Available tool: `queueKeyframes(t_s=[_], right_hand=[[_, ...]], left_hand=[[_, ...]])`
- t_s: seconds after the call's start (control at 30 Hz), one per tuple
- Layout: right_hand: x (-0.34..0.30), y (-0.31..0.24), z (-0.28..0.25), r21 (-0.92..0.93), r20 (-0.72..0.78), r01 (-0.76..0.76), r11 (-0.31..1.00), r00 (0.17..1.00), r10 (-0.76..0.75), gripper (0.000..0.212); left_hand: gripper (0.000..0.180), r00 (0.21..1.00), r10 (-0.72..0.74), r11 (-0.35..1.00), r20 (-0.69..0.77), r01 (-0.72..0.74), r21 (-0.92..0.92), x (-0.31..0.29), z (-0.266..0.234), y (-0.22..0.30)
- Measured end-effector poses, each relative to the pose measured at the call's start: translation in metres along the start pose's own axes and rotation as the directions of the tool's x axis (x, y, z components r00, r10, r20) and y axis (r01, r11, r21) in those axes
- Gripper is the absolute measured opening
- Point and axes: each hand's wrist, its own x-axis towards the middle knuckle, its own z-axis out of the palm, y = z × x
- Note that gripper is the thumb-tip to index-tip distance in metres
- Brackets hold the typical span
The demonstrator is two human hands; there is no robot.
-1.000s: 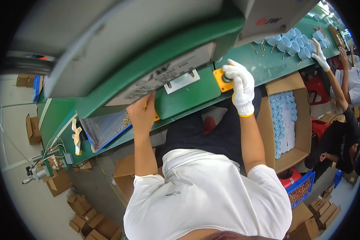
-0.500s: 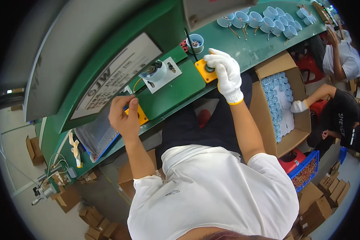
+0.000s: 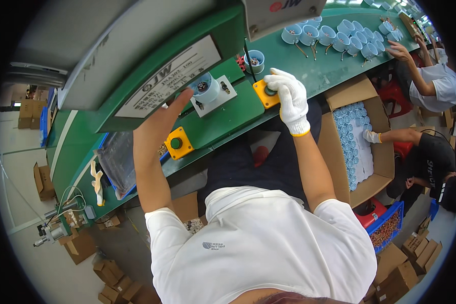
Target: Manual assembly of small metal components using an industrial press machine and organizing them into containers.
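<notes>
My bare left hand (image 3: 166,114) reaches under the green press head, one finger at the rim of a light-blue plastic cup (image 3: 205,90). Its other fingers are hidden by the hand and the machine. The cup stands in a silver metal fixture plate (image 3: 219,99), with small metal parts visible inside it. My right hand (image 3: 292,99), in a white knitted glove, rests on a yellow button box (image 3: 264,95), fingers extended over and beside its dark green button. A second yellow button box (image 3: 179,143) with a green button sits by my left forearm.
Another blue cup (image 3: 254,61) stands behind the right button box. Several blue cups with wires (image 3: 342,41) line the far bench. An open carton (image 3: 385,167) of cups is at my right, where a co-worker's gloved hand (image 3: 372,137) reaches in. A blue-rimmed tray (image 3: 117,162) lies left.
My left hand has moved from the left button box up to the cup in the fixture, uncovering that box. The dark tool end at the cup is out of sight. My right hand stays put.
</notes>
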Motion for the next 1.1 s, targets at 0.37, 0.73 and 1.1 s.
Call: queueKeyframes(t_s=[0.37,0.73,1.1], right_hand=[[0.001,-0.001,0.000,0.001,0.004,-0.027,1.000,1.000,0.027,0.031],[0.001,-0.002,-0.007,-0.033,0.012,-0.002,0.999,1.000,0.002,0.017],[0.022,-0.019,0.010,-0.277,0.084,0.166,0.947,0.985,-0.148,0.016]], left_hand=[[0.033,0.963,-0.055,0.958,0.263,-0.024,0.285,0.040,0.013,-0.012],[0.021,0.986,0.094,0.983,-0.138,-0.069,0.172,-0.073,0.014,-0.076],[0.011,0.912,0.402,0.760,-0.083,-0.282,0.586,-0.114,0.007,-0.105]])
